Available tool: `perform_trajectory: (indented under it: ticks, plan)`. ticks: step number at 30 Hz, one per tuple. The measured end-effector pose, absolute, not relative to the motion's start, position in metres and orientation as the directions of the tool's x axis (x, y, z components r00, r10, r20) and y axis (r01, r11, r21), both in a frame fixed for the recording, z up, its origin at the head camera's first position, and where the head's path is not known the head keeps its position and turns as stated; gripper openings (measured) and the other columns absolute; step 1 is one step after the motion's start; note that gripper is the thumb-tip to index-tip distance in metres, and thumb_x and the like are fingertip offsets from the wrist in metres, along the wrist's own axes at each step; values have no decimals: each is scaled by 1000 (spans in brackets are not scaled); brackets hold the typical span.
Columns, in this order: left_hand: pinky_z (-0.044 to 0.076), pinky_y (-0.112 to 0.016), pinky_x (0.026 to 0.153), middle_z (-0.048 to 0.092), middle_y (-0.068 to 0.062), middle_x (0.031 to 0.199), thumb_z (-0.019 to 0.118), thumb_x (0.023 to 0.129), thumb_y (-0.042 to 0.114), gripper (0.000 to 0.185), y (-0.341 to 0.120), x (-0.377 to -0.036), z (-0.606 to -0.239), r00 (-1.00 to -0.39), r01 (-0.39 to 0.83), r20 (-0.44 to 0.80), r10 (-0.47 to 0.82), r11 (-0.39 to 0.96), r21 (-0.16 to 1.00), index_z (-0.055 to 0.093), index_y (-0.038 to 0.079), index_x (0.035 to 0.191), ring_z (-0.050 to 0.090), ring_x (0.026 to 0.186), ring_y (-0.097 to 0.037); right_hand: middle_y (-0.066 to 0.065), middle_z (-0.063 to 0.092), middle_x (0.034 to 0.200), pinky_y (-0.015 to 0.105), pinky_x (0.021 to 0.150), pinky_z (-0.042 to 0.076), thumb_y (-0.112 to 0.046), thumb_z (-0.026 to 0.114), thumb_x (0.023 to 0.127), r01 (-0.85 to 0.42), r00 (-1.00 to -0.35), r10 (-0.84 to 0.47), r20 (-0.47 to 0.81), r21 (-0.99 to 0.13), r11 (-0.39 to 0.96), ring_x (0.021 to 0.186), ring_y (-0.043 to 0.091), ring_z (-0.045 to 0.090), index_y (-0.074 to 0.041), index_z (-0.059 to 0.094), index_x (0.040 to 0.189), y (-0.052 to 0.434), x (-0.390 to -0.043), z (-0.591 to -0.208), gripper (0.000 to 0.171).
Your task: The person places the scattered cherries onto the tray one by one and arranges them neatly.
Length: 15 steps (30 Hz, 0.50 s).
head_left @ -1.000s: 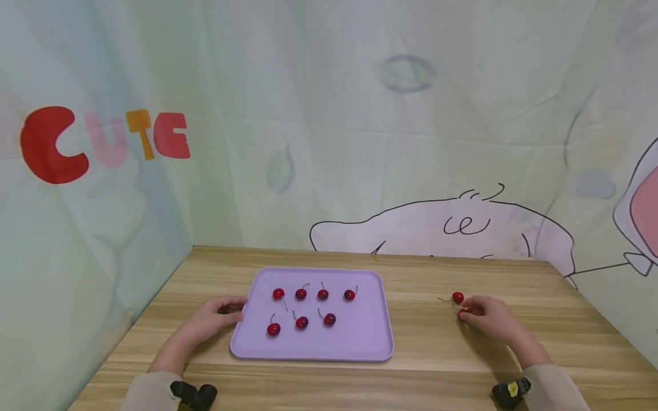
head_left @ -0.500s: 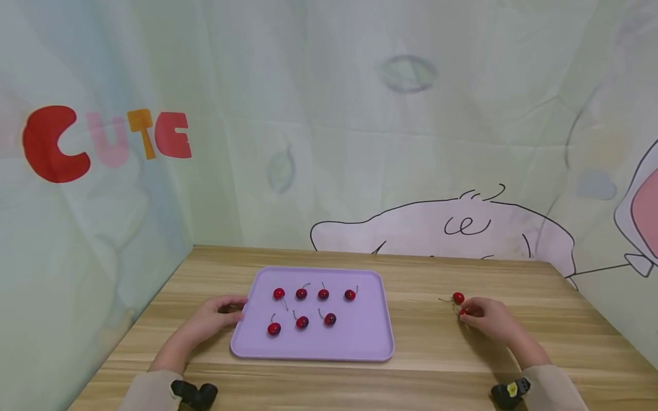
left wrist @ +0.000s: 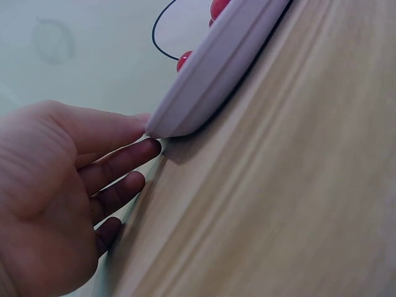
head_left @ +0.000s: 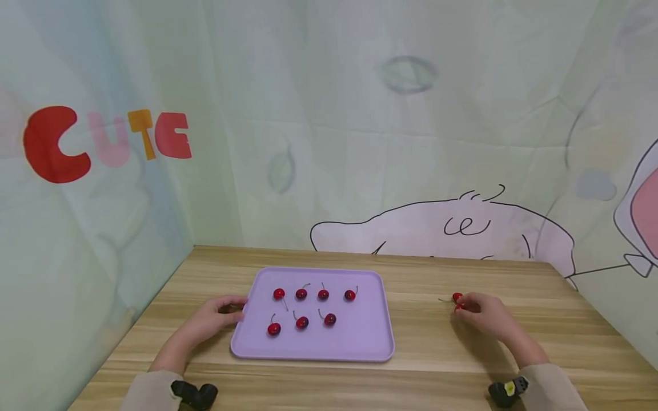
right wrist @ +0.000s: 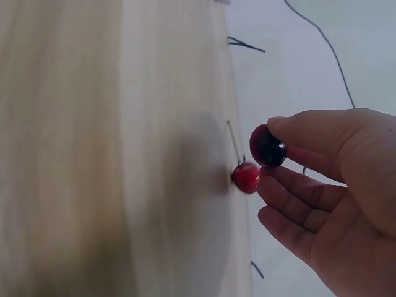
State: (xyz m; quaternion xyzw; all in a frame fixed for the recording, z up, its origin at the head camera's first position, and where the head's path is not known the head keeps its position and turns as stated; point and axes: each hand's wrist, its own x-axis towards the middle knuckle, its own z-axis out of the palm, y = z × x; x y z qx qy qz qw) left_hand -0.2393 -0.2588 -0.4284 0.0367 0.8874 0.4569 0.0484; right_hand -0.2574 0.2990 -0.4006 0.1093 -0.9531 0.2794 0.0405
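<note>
Right of centre in the head view, the right hand (head_left: 488, 315) rests on the pale wooden tabletop (head_left: 421, 337); its thumb and forefinger pinch a dark red cherry (right wrist: 267, 146), as the right wrist view shows plainly; a second, brighter red cherry with a thin stem (right wrist: 246, 177) lies on the wood just beside the fingertips (right wrist: 272, 185), touching or nearly so, I cannot tell which; in the head view the two fruits show as small red dots at the hand's upper left edge. Left of centre, the left hand (head_left: 213, 319) lies on the table against the left rim of the lilac rectangular plastic tray (head_left: 360, 337); the left wrist view shows its fingers (left wrist: 117, 167) straight and relaxed, the tips meeting the tray's rounded corner, gripping nothing. Seven red cherries sit on the tray in two rows: four in the upper row (head_left: 323, 294), three in the lower row (head_left: 301, 322), each apart from its neighbours. Upper left of the frame, the pale cloth backdrop (head_left: 329, 114) carries the word "CUTE" (head_left: 105, 142) in red, pink and orange letters; a line-drawn pink cartoon figure (head_left: 452, 234) fills the backdrop behind the table's far edge.
</note>
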Motion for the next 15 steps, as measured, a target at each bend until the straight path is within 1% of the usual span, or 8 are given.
perform_trajectory:
  ticks: [3,7,11,15]
  plan:
    - [40,-56,101,55,-23,131,63,92,17,43,-258,-239,-428,-993,16,-55,104,583,812,56,-3,130,50,119,-38,10,69,96,38,77,54,-14,69,87,-238,-971,-192,141,-532,813,90,24,64,3,67,102,293,-258,-395,23]
    - [39,-56,101,55,-23,131,63,92,16,43,-257,-239,-428,-994,14,-55,98,587,809,56,-2,130,50,119,-38,8,69,94,36,75,54,-15,69,88,-265,-964,-213,159,-532,804,87,21,63,3,67,102,281,-257,-386,23]
    - [39,-57,101,55,-23,131,64,92,17,43,-257,-240,-429,-994,11,-56,94,598,802,56,-2,130,49,120,-39,5,68,92,32,72,53,-14,69,88,-288,-957,-228,177,-529,798,84,18,62,1,67,101,267,-257,-379,20]
    - [38,-58,102,54,-24,131,63,92,18,44,-257,-240,-428,-994,8,-59,91,605,796,56,-2,130,49,121,-40,3,68,92,31,72,53,-16,69,88,-296,-955,-231,187,-538,789,84,16,61,-2,68,102,254,-259,-374,19]
